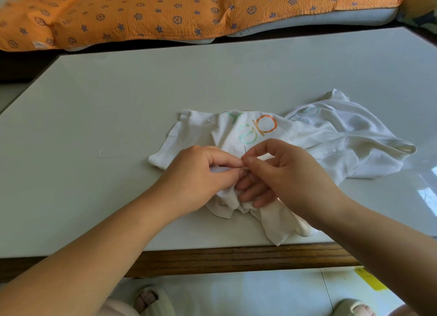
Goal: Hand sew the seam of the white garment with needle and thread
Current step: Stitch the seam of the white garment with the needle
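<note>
A white garment (326, 138) with coloured letters lies crumpled on the grey table (142, 98), near its front edge. My left hand (198, 176) pinches a fold of the garment's seam between thumb and fingers. Right beside it, my right hand (281, 174) pinches a thin needle (245, 151) at the fold, the needle's tip pointing up and away. The two thumbs almost touch. A fine dark thread shows near the fingertips. The seam itself is mostly hidden by my fingers.
A loose loop of pale thread (111, 151) lies on the table left of the garment. An orange patterned quilt (189, 10) on cushions runs behind the table. The table's wooden front edge (236, 259) is close to my forearms. Slippered feet (151, 299) show below.
</note>
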